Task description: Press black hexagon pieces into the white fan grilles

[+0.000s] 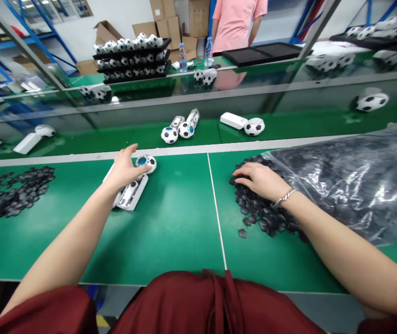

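My left hand (124, 169) reaches forward over a white toy with a soccer-ball head (147, 162) that lies on the green table. Its fingers are spread, the thumb near the ball head, and it touches the toy's white body (133, 195). My right hand (261, 180) rests palm down on a heap of small black pieces (259, 211), fingers curled into the pile. What the fingers hold, if anything, is hidden. A silver bracelet sits on that wrist.
A clear plastic bag (351, 181) full of black pieces lies at the right. Another pile of black pieces (16, 192) is at the left. More soccer-ball toys (179, 130) lie on the far belt. A person in a pink shirt (236, 21) stands beyond, near stacked trays (132, 58).
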A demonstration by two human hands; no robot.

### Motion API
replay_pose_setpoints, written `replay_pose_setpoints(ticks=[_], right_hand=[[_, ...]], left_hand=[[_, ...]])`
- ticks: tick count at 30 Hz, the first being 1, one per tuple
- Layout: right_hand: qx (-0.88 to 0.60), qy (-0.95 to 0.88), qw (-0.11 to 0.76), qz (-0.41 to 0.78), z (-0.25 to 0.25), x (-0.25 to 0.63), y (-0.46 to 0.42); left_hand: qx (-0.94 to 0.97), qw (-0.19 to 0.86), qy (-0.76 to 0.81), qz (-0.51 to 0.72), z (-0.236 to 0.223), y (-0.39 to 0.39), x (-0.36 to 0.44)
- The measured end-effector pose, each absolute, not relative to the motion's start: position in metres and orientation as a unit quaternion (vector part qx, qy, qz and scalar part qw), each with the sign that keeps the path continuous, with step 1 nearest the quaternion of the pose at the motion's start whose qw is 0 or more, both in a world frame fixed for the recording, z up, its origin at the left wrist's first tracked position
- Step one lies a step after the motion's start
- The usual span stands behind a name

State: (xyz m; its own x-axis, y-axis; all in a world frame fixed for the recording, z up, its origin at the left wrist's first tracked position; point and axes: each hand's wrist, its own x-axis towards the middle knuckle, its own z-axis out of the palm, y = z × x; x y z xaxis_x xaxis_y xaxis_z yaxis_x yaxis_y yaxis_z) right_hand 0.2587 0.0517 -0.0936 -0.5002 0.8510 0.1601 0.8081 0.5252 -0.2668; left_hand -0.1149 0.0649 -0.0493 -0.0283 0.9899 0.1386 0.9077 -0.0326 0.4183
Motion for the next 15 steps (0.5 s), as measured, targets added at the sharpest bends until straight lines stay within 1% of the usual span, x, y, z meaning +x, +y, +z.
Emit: replay_pose_setpoints(ticks=[2, 4, 6, 7, 9, 12, 15], right_hand=[[-0.482, -0.866, 0.109, 0.074, -0.097, 0.255, 0.055], [-0.496, -0.859, 0.095, 0.08, -0.099, 0.253, 0.058], [-0.516, -0.845, 0.085, 0.112, -0.098, 0.252, 0.06], [-0.528, -0.835, 0.079, 0.134, -0.097, 0.252, 0.061], [-0.547, -0.817, 0.071, 0.169, -0.094, 0.252, 0.061], [-0.548, -0.817, 0.067, 0.167, -0.092, 0.252, 0.059], [-0.533, -0.831, 0.089, 0.136, -0.091, 0.252, 0.054]], left_hand=[[0.668, 0.161, 0.705, 0.175, -0.057, 0.05, -0.132], [0.67, 0.227, 0.69, 0.153, -0.066, 0.043, -0.136], [0.681, 0.259, 0.67, 0.139, -0.071, 0.04, -0.13], [0.691, 0.25, 0.665, 0.134, -0.073, 0.038, -0.124], [0.725, 0.196, 0.649, 0.122, -0.072, 0.034, -0.106], [0.774, 0.116, 0.614, 0.104, -0.066, 0.025, -0.076], [0.815, 0.123, 0.561, 0.07, -0.061, 0.015, -0.053]])
